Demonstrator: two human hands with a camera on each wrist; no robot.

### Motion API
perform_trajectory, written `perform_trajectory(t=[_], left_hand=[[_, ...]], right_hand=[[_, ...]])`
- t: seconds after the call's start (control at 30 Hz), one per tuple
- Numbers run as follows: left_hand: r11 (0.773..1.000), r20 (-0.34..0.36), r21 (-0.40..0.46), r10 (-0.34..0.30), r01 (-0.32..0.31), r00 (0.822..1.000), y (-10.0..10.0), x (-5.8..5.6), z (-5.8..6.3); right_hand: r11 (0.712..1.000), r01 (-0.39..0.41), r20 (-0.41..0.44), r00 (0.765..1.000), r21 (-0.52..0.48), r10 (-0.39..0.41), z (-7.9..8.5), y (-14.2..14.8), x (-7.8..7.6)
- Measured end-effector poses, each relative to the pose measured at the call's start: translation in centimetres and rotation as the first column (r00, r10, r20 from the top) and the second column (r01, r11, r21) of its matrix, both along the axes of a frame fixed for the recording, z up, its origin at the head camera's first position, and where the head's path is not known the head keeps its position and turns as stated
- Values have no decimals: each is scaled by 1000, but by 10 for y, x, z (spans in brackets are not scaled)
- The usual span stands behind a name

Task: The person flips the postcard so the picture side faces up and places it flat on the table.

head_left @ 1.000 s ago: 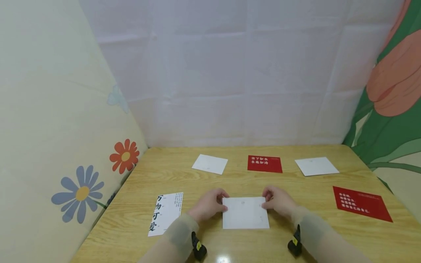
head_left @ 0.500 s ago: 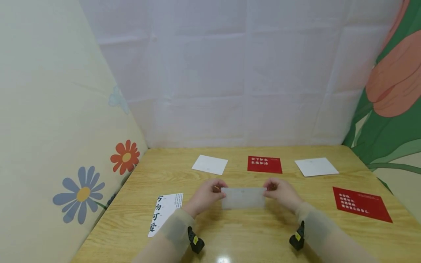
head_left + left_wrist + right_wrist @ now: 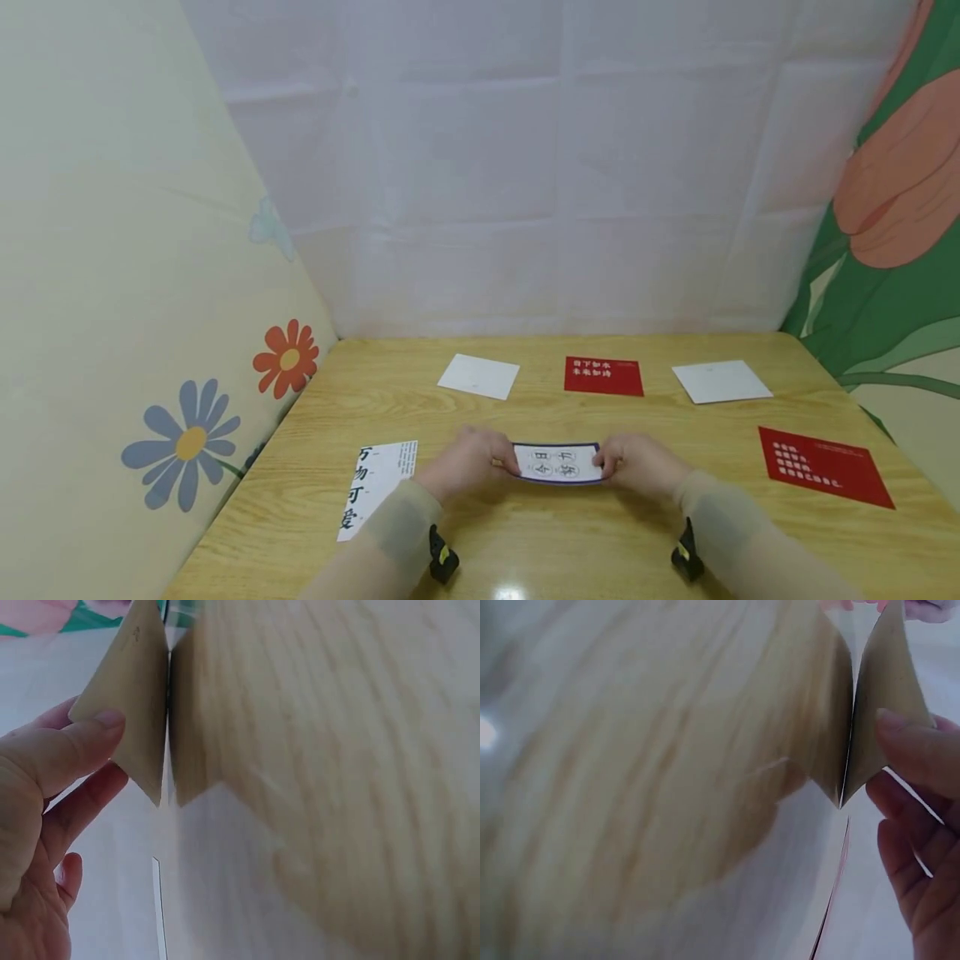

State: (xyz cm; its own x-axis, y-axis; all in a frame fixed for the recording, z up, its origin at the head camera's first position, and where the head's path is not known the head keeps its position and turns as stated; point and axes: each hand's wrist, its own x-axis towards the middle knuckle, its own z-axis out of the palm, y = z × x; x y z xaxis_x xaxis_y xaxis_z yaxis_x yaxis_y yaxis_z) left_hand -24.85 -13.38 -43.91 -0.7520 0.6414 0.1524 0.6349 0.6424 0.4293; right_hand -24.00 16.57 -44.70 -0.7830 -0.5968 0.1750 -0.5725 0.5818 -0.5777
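A postcard (image 3: 557, 463) spans the gap between both hands, its printed face showing circled dark characters and a dark blue border in the head view. My left hand (image 3: 472, 462) pinches its left end, and my right hand (image 3: 643, 465) pinches its right end. The card bows slightly along its length. From the left wrist, the card's plain back (image 3: 139, 697) stands tilted, its lower edge close to the glossy tabletop, with the thumb on this side. The right wrist view has the thumb pressing the curved back (image 3: 885, 690), with fingers behind.
On the wooden table (image 3: 562, 550), a white card (image 3: 478, 377), a red card (image 3: 604, 377) and another white card (image 3: 722, 382) lie along the back. A red card (image 3: 825, 467) lies at right; a white card with black characters (image 3: 382, 479) is near the left forearm.
Both hands have lifted the postcard's near edge and turned it over between them. Its blank white side faced up before; the printed side shows now. The other cards stay where they were.
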Motion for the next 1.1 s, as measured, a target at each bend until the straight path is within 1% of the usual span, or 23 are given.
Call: perform_trajectory(t=[0.03,0.1,0.17,0.4,0.5,0.6,0.67,0.77,0.9,1.0,1.1], left_hand=[[1000,-11,-18,-13,13,1000,0,0,-1],[998,-25,-62,-21,19,999,1,1,-4],[995,-33,-92,-32,29,999,1,1,-5],[981,-36,-181,-73,65,997,3,3,-6],[974,-45,-212,-93,81,995,2,3,-6],[966,-50,-241,-108,93,993,3,5,-4],[962,-47,-260,-103,88,994,3,7,-2],[952,-29,-300,-76,64,997,5,10,1],[928,-24,-370,-66,53,998,10,15,4],[901,-60,-431,-78,45,995,16,21,6],[879,-100,-477,-67,11,993,23,29,6]], right_hand=[[999,-13,-25,1000,33,14,-1,-1,0],[996,-26,-55,998,86,31,-2,-2,1],[993,-32,-62,997,117,40,-2,-3,1],[978,1,24,1000,211,-6,-2,-7,3],[967,-14,37,999,255,5,-1,-7,4],[956,-39,20,999,291,34,0,-7,6],[947,-49,10,999,317,48,1,-7,7],[932,-54,-1,998,357,59,3,-9,8],[917,-66,-20,997,393,80,3,-9,10],[915,-68,-12,997,397,79,3,-10,12],[914,-55,6,998,401,58,4,-11,14]])
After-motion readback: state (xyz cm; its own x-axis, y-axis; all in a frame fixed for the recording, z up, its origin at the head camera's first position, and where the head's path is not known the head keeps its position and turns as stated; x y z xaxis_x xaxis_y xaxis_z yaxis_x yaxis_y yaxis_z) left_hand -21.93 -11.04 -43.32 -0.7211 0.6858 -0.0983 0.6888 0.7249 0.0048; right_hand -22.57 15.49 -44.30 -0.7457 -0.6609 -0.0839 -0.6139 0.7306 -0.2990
